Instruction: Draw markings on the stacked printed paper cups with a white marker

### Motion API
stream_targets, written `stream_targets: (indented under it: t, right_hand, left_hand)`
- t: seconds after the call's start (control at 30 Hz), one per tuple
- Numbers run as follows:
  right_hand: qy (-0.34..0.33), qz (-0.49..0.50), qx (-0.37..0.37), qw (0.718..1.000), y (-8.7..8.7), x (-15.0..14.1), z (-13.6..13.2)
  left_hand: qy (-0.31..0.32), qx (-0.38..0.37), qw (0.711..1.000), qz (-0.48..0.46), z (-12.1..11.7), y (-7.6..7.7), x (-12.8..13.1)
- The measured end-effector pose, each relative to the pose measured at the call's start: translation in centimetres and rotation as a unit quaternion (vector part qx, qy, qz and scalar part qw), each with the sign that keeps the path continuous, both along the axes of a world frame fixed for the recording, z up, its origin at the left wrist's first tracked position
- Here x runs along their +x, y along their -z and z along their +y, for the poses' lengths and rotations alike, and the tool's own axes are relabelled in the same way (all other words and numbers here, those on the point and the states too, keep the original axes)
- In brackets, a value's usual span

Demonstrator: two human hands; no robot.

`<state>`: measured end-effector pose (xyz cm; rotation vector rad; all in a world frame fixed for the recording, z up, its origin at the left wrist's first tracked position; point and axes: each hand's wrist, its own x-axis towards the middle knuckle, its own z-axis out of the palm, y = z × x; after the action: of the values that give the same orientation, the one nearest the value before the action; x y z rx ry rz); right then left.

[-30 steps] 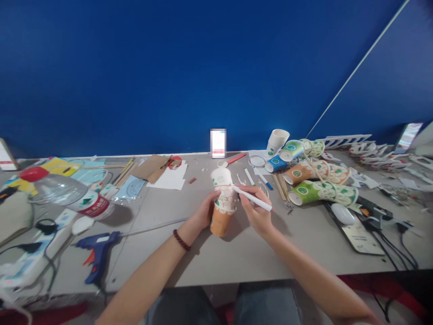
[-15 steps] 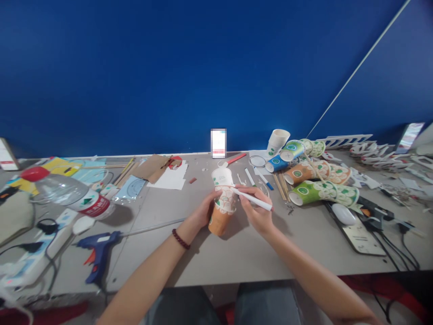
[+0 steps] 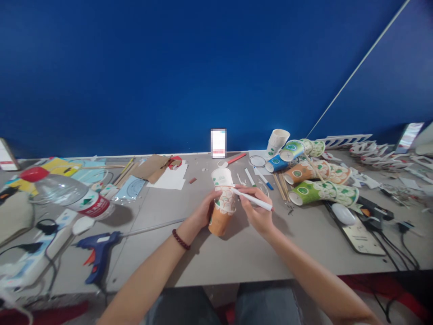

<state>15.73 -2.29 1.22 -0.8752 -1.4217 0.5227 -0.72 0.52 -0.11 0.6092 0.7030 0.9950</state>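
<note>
Stacked paper cups (image 3: 222,222), orange at the near end and white with a leaf print at the far end, stand at the middle of the table. My left hand (image 3: 204,209) is closed around their left side. In my right hand (image 3: 257,212) is a white marker pen (image 3: 256,201), held in a writing grip. Its tip is against or very close to the patterned middle of the cups, on the right side. The fingers of the left hand behind the cups are partly hidden.
To the left lie a blue hot glue gun (image 3: 101,248), a power strip (image 3: 43,253) and a water bottle (image 3: 77,194). On the right are joined coloured cups (image 3: 311,192), a cup stack (image 3: 278,143), wooden sticks (image 3: 280,186) and a phone (image 3: 367,239). A lit phone (image 3: 218,143) leans on the wall.
</note>
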Motion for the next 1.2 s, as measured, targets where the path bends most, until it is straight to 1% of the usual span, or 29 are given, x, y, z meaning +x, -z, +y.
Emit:
stream_targets:
  t: [0.27,0.5,0.67,0.8,1.0,1.1,1.2]
  right_hand:
    - [0.007,-0.006,-0.001,1.000,0.0,0.0,0.0]
    - [0.007,0.007,-0.013,1.000,0.0,-0.1,-0.1]
    - [0.007,0.000,-0.012,1.000,-0.1,-0.1,-0.1]
    - [0.020,-0.004,-0.009,1.000,0.0,0.0,-0.1]
    - [0.010,-0.004,-0.011,1.000,0.6,0.3,0.1]
    - [0.014,0.016,-0.017,1.000,1.2,0.5,0.2]
    - [0.035,0.064,-0.031,0.997,1.4,0.6,0.4]
  left_hand:
    - [-0.004,0.004,1.000,0.006,0.0,0.0,-0.1]
    - [0.001,-0.011,1.000,-0.001,-0.1,-0.1,-0.1]
    - [0.002,-0.019,1.000,-0.003,0.0,0.1,-0.1]
    - [0.011,-0.026,1.000,-0.004,0.0,0.2,-0.1]
    - [0.019,-0.034,0.999,-0.013,-0.1,-0.1,-0.1]
    - [0.035,-0.043,0.998,-0.027,0.1,0.0,-0.2]
    - [0.046,-0.059,0.996,-0.053,0.4,0.2,-0.6]
